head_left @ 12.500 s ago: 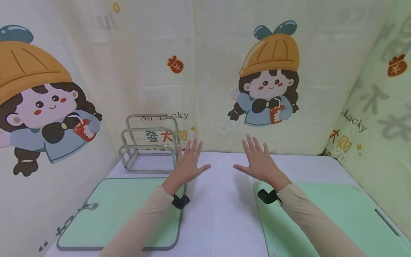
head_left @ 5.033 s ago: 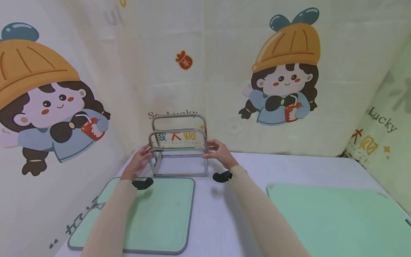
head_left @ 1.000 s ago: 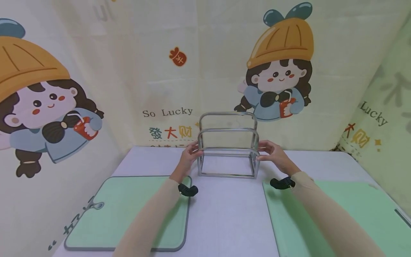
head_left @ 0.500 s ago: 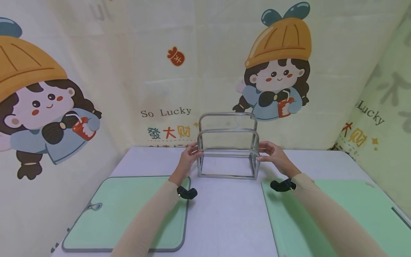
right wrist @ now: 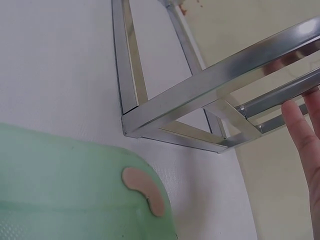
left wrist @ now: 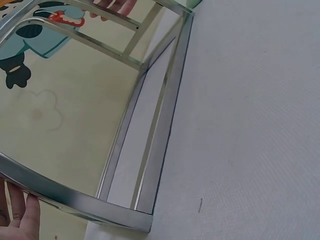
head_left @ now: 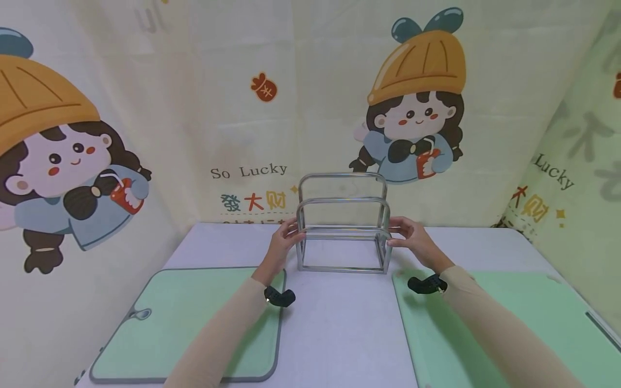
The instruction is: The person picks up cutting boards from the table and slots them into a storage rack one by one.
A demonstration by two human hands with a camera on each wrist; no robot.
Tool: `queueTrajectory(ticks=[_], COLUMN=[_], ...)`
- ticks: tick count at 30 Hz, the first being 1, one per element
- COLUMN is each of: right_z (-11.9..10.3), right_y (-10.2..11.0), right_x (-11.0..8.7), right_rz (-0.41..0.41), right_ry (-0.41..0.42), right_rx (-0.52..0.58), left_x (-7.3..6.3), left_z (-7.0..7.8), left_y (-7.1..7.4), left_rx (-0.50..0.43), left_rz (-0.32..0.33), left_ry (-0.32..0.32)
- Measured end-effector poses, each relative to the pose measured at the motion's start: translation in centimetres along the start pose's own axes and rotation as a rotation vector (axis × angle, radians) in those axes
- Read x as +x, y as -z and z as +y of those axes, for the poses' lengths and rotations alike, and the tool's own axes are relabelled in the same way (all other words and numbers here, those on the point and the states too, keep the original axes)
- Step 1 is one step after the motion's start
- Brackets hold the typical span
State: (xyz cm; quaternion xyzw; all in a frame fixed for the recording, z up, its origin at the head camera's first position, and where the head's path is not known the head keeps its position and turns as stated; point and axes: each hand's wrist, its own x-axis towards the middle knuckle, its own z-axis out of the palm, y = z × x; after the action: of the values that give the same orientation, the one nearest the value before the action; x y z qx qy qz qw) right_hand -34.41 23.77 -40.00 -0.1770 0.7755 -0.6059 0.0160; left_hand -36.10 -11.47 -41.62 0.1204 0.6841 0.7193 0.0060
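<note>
A silver metal rack (head_left: pixel 342 200) with three upright loops stands toward the back of the white table, between two green boards. My left hand (head_left: pixel 281 245) holds its left side, thumb at the front loop and fingers farther back. In the left wrist view, the left fingertips (left wrist: pixel 31 212) touch the curved metal bar (left wrist: pixel 75 199). On the rack's right side, my right hand (head_left: pixel 417 242) grips in the same way. Its fingers (right wrist: pixel 302 132) lie against the bars in the right wrist view. The rack's base (right wrist: pixel 170 107) sits flat on the tabletop.
A green board with a grey rim (head_left: pixel 194 323) lies at the left, under my left forearm. Another green board (head_left: pixel 509 307), with a pinkish corner pad (right wrist: pixel 145 187), lies at the right. Printed cloth (head_left: pixel 330 118) walls in the table (head_left: pixel 339 323) at the back and sides.
My hands went from spread in the air to both sides of the rack. The rack has shifted right, from behind the left board to the middle. Little moves in the last second.
</note>
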Motion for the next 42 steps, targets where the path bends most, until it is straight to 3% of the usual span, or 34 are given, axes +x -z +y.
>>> queueTrajectory(ticks=[7,26,32,37,42], right_z=[0.1,0.4,0.2,0.2,0.2], right_y=[-0.2,-0.3,-0.8,-1.2,-1.4], right_x=[-0.1,0.0,0.2,0.4,0.8], right_rz=[0.001,0.009,0.012,0.008,0.015], right_ry=[-0.034,-0.038,-0.037,-0.055,-0.074], right_rx=[0.01,0.032,0.037,0.057,0.081], left_x=[-0.4,0.7,0.6,0.0,0.5], left_z=[-0.1,-0.1,0.2,1.4,0.6], left_y=[-0.1,0.2,0.7,1.0,1.4], left_rx=[0.031,0.053,0.056,0.058,0.06], left_rz=[0.006,0.008,-0.004,-0.025,-0.005], left_ry=[-0.007,0.033,0.055,0.073,0.055])
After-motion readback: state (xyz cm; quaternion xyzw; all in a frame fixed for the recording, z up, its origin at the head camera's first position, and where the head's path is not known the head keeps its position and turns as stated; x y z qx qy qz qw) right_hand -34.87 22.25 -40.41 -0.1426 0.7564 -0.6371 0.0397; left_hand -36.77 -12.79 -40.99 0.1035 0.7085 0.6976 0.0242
